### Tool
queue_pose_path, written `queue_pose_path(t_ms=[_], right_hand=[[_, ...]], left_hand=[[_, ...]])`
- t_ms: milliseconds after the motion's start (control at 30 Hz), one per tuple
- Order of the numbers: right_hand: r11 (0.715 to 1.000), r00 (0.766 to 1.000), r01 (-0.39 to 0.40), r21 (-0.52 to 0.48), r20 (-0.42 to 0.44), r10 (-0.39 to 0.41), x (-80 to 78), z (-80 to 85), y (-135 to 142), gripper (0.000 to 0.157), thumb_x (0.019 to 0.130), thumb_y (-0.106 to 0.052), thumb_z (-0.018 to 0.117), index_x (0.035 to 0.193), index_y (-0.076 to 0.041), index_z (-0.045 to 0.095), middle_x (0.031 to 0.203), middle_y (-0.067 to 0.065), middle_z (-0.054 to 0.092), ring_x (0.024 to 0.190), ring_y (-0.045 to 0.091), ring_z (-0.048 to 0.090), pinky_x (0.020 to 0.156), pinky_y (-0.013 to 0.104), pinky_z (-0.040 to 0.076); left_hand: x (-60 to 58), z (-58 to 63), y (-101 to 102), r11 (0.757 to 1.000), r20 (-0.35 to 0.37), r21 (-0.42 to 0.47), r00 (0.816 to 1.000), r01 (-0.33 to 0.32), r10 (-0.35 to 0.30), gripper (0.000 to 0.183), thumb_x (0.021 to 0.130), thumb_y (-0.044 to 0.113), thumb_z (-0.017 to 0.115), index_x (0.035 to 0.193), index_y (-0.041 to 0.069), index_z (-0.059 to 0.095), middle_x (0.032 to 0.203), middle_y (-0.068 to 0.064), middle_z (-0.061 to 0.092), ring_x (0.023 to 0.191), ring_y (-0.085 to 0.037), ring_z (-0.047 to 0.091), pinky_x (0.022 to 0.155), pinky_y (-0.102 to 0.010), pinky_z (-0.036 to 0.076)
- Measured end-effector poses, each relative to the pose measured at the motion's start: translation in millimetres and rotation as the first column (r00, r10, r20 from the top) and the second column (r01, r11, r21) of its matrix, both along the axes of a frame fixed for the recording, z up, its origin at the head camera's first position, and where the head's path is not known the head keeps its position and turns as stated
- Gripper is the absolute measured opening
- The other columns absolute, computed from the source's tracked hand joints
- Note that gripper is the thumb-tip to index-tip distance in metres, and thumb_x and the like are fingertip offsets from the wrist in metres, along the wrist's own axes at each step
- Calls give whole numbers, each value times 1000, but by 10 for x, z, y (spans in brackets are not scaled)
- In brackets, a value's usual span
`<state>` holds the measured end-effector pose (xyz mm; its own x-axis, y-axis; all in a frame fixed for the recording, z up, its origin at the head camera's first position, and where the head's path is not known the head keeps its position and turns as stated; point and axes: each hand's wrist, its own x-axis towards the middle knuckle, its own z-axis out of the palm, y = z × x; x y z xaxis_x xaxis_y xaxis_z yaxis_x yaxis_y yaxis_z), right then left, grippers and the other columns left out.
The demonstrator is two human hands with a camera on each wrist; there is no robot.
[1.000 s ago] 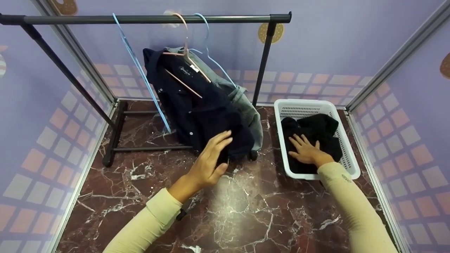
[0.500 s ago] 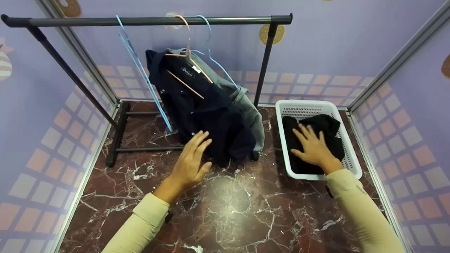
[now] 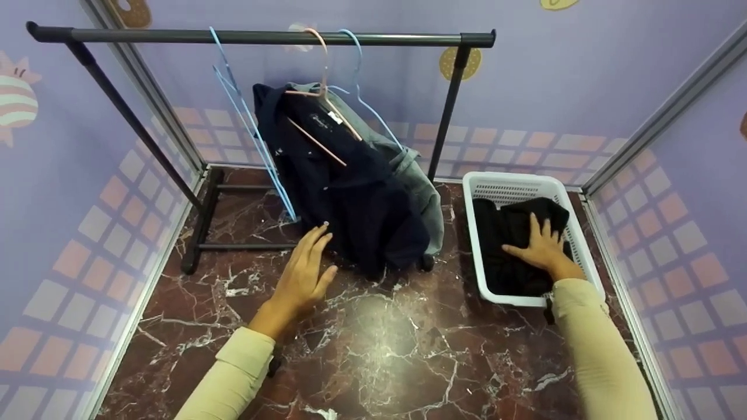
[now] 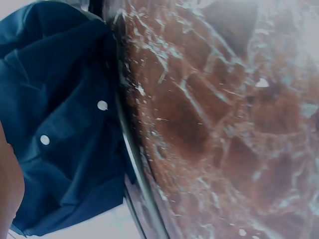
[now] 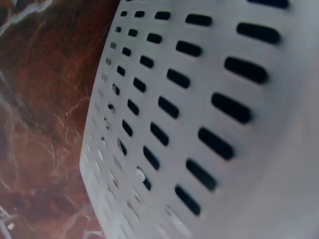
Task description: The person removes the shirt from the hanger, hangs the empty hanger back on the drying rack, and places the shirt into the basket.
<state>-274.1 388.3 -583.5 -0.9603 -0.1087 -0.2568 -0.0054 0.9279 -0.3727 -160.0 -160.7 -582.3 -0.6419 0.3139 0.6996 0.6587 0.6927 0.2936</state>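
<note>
My right hand (image 3: 544, 248) lies over the black clothing (image 3: 496, 256) inside the white plastic basket (image 3: 477, 274), its thumb out to the left and its fingers spread. In the right wrist view, the basket's slotted outer wall (image 5: 194, 89) fills most of the picture and the hand is not visible. My left hand (image 3: 303, 274) hovers with fairly straight fingers by the lower part of a navy button-up shirt (image 3: 362, 198), holding nothing. That shirt hangs on a pink hanger (image 3: 324, 64); its white buttons show on the navy cloth (image 4: 70, 94) in the left wrist view.
A black garment rack (image 3: 262, 37) stands against the back wall. Behind the navy shirt hangs a grey garment (image 3: 429, 204) with a blue hanger (image 3: 359, 76). Bare blue hangers (image 3: 257, 134) hang to the left. Dark red marble flooring (image 3: 408, 350) lies in front.
My left hand has moved left, away from the middle of the navy shirt's lower part. The right hand has shifted right across the black clothing in the basket.
</note>
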Motion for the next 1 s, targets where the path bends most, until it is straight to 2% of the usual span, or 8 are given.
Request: queue_pose_path(t_ms=[100,200,333,500,633,767,867,1000], right_hand=[[998,995,-1,-59,95,6,7,-62,15,118,94,-60,62,160,8,-9,159,49,-9,144,72,-4,116,82,4],[995,991,-14,-94,134,27,8,-102,23,115,96,-55,61,159,11,-10,158,50,-8,145,71,-4,118,79,5],[996,993,-24,-88,111,34,3,-76,6,115,95,-55,62,159,11,-6,158,50,-5,144,72,-1,118,80,6],[998,995,-64,-13,80,65,8,114,-75,119,94,-63,62,160,9,-6,161,46,-4,143,73,0,114,84,7],[995,995,-96,27,-35,97,46,348,-163,123,90,-67,65,162,4,-4,164,41,-4,146,69,-2,114,84,6],[991,979,-122,-49,-173,112,124,571,-307,119,90,-62,70,165,-1,0,168,35,-3,151,62,-3,116,81,4],[981,967,-139,-138,-230,105,205,724,-451,115,91,-58,72,166,-7,1,170,29,-3,154,57,-1,118,80,7],[963,941,-171,-208,-326,97,316,909,-666,108,92,-51,75,168,-15,7,173,20,-3,153,57,13,115,80,18]], left_hand=[[12,-76,-19,999,28,-6,999,-32,32,60,106,40,45,145,-7,47,150,-29,49,137,-49,48,114,-61,41],[14,-130,-26,997,77,-43,995,-63,66,62,101,34,55,148,-5,44,154,-29,45,139,-50,46,116,-61,39],[-6,-174,-36,981,150,-166,980,-103,128,72,98,35,61,155,-2,38,160,-28,38,147,-49,38,123,-58,32],[-14,-178,-56,936,228,-333,953,-118,201,82,100,46,59,162,3,28,167,-26,27,152,-49,29,126,-60,24],[-1,-90,-38,911,289,-397,927,-113,240,83,101,53,55,163,6,27,169,-24,24,154,-47,26,126,-62,23],[40,48,-12,902,333,-419,907,-103,258,81,103,56,50,164,7,27,169,-22,25,156,-44,24,127,-61,22],[85,161,2,904,329,-418,911,-95,248,81,103,56,49,163,7,28,169,-21,25,156,-41,24,127,-59,24],[158,332,20,906,308,-414,922,-93,235,79,103,56,50,163,7,30,169,-20,27,156,-40,27,126,-58,27]])
